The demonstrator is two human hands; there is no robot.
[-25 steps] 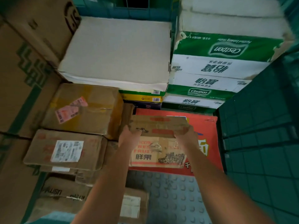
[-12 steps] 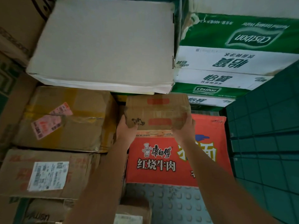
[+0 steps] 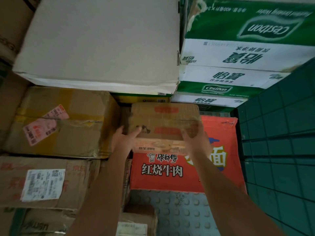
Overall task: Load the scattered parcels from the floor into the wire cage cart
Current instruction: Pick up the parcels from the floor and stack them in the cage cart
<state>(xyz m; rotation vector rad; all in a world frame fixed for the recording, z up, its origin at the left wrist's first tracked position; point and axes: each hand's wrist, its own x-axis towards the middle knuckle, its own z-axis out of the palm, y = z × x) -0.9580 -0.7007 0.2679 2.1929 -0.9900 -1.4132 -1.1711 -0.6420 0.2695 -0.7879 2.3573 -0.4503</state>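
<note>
Small brown carton [image 3: 164, 120] looks light, stiff; both hands, left [image 3: 123, 141] & right [image 3: 196, 139], clamped on its near corners, atop red noodle box [image 3: 184, 171].

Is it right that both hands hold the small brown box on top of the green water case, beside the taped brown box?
Not quite. In the head view the left hand and right hand hold the small brown box on top of the red noodle box, not the green water case. It does sit beside the taped brown box.
</note>
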